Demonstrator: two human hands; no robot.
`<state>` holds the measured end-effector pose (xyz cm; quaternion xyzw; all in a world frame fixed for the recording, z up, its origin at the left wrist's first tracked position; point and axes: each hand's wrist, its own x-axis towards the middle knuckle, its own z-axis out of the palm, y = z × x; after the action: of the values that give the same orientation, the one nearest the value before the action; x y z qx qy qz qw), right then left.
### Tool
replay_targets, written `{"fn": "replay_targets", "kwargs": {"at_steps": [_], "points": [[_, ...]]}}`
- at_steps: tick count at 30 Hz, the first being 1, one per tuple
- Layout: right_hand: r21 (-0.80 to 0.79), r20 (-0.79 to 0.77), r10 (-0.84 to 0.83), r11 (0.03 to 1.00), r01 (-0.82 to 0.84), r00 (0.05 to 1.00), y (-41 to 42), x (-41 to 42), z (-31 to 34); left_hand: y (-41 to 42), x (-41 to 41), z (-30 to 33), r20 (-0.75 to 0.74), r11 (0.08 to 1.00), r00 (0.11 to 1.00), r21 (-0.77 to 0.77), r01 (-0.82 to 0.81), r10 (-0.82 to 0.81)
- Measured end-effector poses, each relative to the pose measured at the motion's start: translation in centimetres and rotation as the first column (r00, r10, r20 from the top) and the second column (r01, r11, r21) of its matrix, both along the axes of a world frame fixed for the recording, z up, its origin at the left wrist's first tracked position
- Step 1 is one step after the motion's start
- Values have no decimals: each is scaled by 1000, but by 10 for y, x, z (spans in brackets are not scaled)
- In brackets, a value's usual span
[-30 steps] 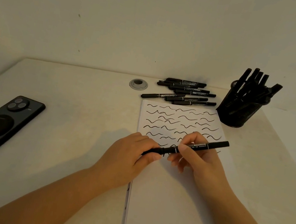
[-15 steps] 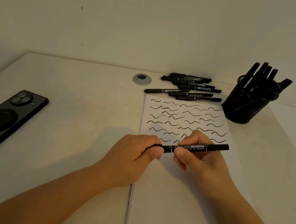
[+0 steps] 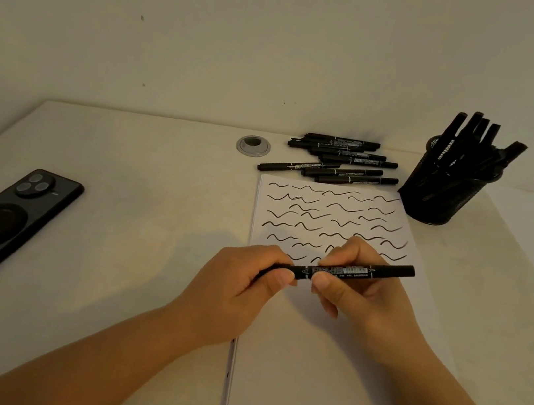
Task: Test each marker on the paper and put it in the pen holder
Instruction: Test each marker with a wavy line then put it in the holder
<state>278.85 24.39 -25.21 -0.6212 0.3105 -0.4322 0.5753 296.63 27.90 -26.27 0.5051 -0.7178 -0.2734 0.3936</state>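
black marker [image 3: 348, 273] held level over the paper [image 3: 319, 376] — left hand [image 3: 239, 288] and right hand [image 3: 362, 296] both grip it.

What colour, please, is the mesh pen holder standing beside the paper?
Black; the pen holder shows clearly in the head view, right of the paper's far corner.

**Both hands on one black marker over the paper**

My left hand [image 3: 239, 288] grips the left end of a slim black marker with a white printed label [image 3: 348, 271], and my right hand [image 3: 364, 286] pinches its middle. It lies nearly level above the white sheet of paper [image 3: 318, 383], whose upper half is covered in black wavy strokes. Beyond the sheet lie loose black markers [image 3: 337, 161]; beside them stands the black mesh pen holder [image 3: 443, 194], full of markers. A black smartphone [image 3: 2, 225] lies far left on the pale table [image 3: 138, 218].
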Motion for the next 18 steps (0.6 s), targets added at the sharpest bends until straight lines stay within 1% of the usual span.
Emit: {"fn": "replay_targets", "kwargs": {"at_steps": [2,4,6,7,9,11,13,15,18], "points": [[7,2,-5,1000,5,1000,-1,0,-1,-2,2,1,-91,998,994,-13,-64,63],[57,40,-5,998,3,999,-5,-5,-1,-3,8,2,-211,991,969,-5,-134,130],[89,64,-38,995,33,997,-10,-10,1,-5,15,3,-285,978,936,23,-208,205],[61,25,-71,996,69,997,-12,-12,1,-6,18,3,-309,971,922,39,-234,235],[-52,-176,-151,988,144,973,-13,-13,0,-8,21,4,-328,962,905,58,-267,271],[-182,-392,-216,971,155,894,-10,-9,0,-9,20,6,-289,960,916,50,-276,278],[-325,-514,-253,942,88,820,-7,-5,5,-11,17,11,-198,966,947,4,-257,253],[-448,-574,-296,894,9,764,-6,-2,12,-14,11,15,-82,973,972,-55,-223,219],[-546,-596,-357,837,-37,720,-9,1,24,-19,-3,23,39,979,985,-127,-161,167]]}}
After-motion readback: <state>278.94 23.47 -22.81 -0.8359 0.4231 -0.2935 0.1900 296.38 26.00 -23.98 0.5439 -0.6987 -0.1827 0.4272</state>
